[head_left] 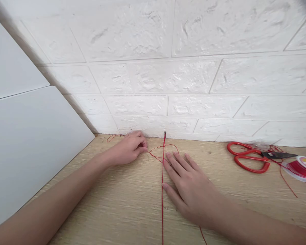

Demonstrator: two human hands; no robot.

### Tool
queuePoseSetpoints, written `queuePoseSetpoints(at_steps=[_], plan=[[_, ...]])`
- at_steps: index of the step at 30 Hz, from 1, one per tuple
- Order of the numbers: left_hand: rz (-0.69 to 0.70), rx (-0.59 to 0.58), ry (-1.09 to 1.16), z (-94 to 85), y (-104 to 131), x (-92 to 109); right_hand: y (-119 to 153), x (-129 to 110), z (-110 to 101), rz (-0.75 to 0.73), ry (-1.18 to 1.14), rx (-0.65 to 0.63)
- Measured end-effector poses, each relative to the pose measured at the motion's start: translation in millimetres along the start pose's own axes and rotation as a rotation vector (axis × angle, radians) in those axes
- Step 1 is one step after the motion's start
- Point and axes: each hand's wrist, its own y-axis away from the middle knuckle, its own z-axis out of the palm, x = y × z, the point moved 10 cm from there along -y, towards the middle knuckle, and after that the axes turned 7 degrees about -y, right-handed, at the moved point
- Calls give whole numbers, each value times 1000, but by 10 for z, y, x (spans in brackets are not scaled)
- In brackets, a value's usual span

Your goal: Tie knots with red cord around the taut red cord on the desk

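Observation:
A red cord runs straight down the wooden table from a small dark peg by the wall. Just below the peg the cord is knotted or twisted. Thinner red loops cross it on both sides. To the left, my left hand pinches the end of a loop between thumb and forefinger. My right hand lies flat with fingers spread, fingertips at the right loop and thumb touching the straight cord. A cord tail comes out below the right hand; what lies under the palm is hidden.
At the right lie red-handled scissors, beside a spool of red cord with loose strands around it. A white brick-patterned wall bounds the table at the back. A white panel stands at the left.

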Motion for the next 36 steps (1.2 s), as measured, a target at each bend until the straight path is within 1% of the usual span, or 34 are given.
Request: queuePoseSetpoints(at_steps=[6,11,15,19,21,27,31,34,36], plan=[[-41,2,-65,-90,15,-73,4,-3,-2,0,-12,19],[-31,12,-72,-161,12,-89,4,3,-9,0,-26,26],[-84,2,-61,-202,16,-177,2,5,-10,4,-13,21],[-68,49,-83,-292,21,-165,2,7,-10,9,-3,25],[-76,52,-98,-321,27,-173,3,10,-14,11,-7,33],[-123,-101,-138,-218,70,-363,7,19,-19,8,-7,45],[-149,-135,-169,-247,118,-511,8,14,-37,6,-12,63],[-230,-202,-235,-257,177,-634,9,27,-26,25,-18,52],[-248,-190,-265,-288,183,-618,9,33,-18,32,-20,44]])
